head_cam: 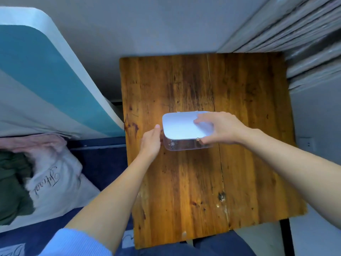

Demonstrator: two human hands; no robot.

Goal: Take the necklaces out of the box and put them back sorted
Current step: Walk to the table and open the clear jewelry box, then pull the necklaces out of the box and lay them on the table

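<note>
Box, lid on, on counter; our right hand clasps it, left hand spread, touching.

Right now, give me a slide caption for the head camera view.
Both hands hold a closed, white-lidded clear box on a wooden table: left hand at its side, right hand on top.

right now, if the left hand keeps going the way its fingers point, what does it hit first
The left hand points up and right toward the near left corner of the box. It would likely meet the clear side wall just under the white lid; it looks almost touching already.
</note>
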